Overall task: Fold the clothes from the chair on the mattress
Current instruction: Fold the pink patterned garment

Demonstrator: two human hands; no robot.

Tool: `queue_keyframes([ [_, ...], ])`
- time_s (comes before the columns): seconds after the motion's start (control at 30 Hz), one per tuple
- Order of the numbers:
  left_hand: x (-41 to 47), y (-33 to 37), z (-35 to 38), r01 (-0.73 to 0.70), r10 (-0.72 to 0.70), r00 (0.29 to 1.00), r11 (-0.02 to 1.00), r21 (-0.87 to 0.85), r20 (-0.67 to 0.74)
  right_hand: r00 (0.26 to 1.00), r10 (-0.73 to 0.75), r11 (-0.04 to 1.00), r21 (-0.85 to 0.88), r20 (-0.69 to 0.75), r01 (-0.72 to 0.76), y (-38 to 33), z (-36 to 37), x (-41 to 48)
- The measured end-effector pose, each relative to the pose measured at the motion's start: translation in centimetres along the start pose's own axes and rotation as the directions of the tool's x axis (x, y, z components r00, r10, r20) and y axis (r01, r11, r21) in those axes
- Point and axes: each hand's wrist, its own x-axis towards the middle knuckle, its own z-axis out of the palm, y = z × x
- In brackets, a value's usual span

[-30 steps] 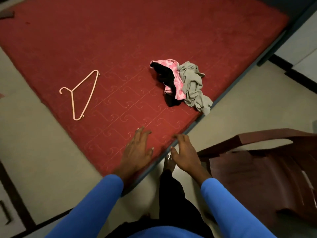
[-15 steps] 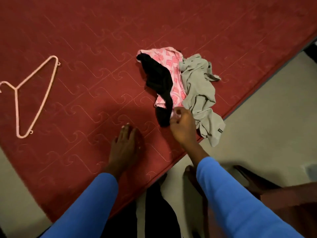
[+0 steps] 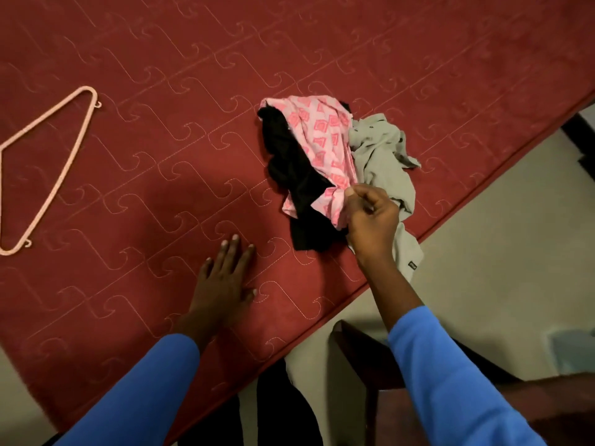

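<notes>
A small heap of clothes lies near the right edge of the red quilted mattress (image 3: 167, 91): a pink patterned garment (image 3: 325, 136), a black garment (image 3: 289, 162) on its left and a grey-green garment (image 3: 383, 156) on its right, hanging partly over the edge. My right hand (image 3: 370, 220) grips the near end of the pink garment with curled fingers. My left hand (image 3: 225, 278) rests flat on the mattress, fingers straight, to the left of the heap. A dark brown chair (image 3: 370, 355) shows at the lower right, mostly behind my right sleeve.
A pale pink clothes hanger (image 3: 51, 162) lies on the mattress at the far left. Pale floor (image 3: 502, 259) runs along the mattress's right edge. My dark-clad legs stand at the bottom between mattress and chair.
My view has closed in on the heap. My right hand went from the mattress edge up to the clothes and took hold of the pink garment. My left hand stays flat on the mattress.
</notes>
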Motion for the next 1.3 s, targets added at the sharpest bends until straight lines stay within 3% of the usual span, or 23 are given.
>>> queue_keyframes([
  [0.1, -0.1, 0.1, -1.3, -0.002, 0.004, 0.996, 1.000, -0.017, 0.089, 0.993, 0.059, 0.963, 0.257, 0.106, -0.085, -5.2, -0.2, -1.0],
  [0.17, 0.4, 0.2, -2.7, 0.020, -0.004, 0.997, 0.975, -0.220, 0.076, 0.981, 0.050, 0.918, 0.378, 0.189, -0.120, -8.9, -0.1, -2.0],
  [0.27, 0.6, 0.3, -6.3, -0.062, -0.044, 0.983, 0.836, -0.545, -0.180, 0.968, -0.027, 0.884, 0.458, 0.249, -0.094, -14.6, -0.3, -3.8],
  [0.33, -0.4, 1.3, -9.8, -0.161, -0.098, 0.932, 0.749, -0.643, -0.348, 0.955, -0.065, 0.889, 0.451, 0.291, -0.077, -18.2, -0.6, -5.3],
  [0.4, -1.8, 2.7, -13.0, -0.208, -0.180, 0.887, 0.668, -0.715, -0.426, 0.942, -0.104, 0.893, 0.447, 0.320, -0.053, -21.6, -0.4, -7.0],
  [0.47, -2.9, 2.8, -15.4, -0.225, -0.158, 0.911, 0.584, -0.780, -0.382, 0.927, -0.129, 0.893, 0.448, 0.351, -0.046, -24.8, 0.3, -9.1],
  [0.53, -4.5, 1.9, -17.8, -0.156, -0.121, 0.957, 0.550, -0.821, -0.263, 0.908, -0.135, 0.887, 0.457, 0.397, -0.068, -27.7, 1.3, -11.3],
  [0.6, -6.4, 1.9, -21.6, -0.242, -0.142, 0.923, 0.509, -0.826, -0.358, 0.894, -0.122, 0.867, 0.485, 0.432, -0.116, -30.3, 2.1, -12.9],
  [0.67, -9.0, 2.4, -26.1, -0.345, -0.105, 0.870, 0.569, -0.747, -0.482, 0.889, -0.131, 0.829, 0.541, 0.438, -0.144, -33.0, 2.4, -13.8],
  [0.73, -10.7, 2.1, -28.8, -0.442, -0.093, 0.826, 0.503, -0.743, -0.555, 0.866, -0.123, 0.784, 0.582, 0.485, -0.214, -35.2, 2.0, -14.6],
  [0.83, -12.5, -0.5, -31.0, -0.459, -0.186, 0.824, 0.337, -0.822, -0.536, 0.775, -0.090, 0.786, 0.522, 0.625, -0.330, -37.4, 0.5, -15.9],
  [1.0, -16.5, -1.5, -34.1, -0.548, -0.100, 0.804, 0.258, -0.796, -0.586, 0.759, -0.294, 0.848, 0.525, 0.581, -0.073, -40.4, 0.6, -18.3],
  [1.1, -18.8, -1.7, -35.8, -0.600, -0.187, 0.765, 0.143, -0.787, -0.617, 0.731, -0.345, 0.868, 0.497, 0.588, 0.010, -42.7, 1.0, -19.8],
  [1.2, -21.5, -3.6, -37.6, -0.704, -0.200, 0.647, 0.214, -0.677, -0.736, 0.777, -0.327, 0.877, 0.479, 0.537, 0.038, -44.4, 1.2, -19.9],
  [1.3, -24.4, -6.8, -39.0, -0.716, 0.033, 0.594, 0.477, -0.510, -0.804, 0.892, -0.156, 0.901, 0.431, 0.423, -0.047, -44.4, 1.6, -19.0],
])
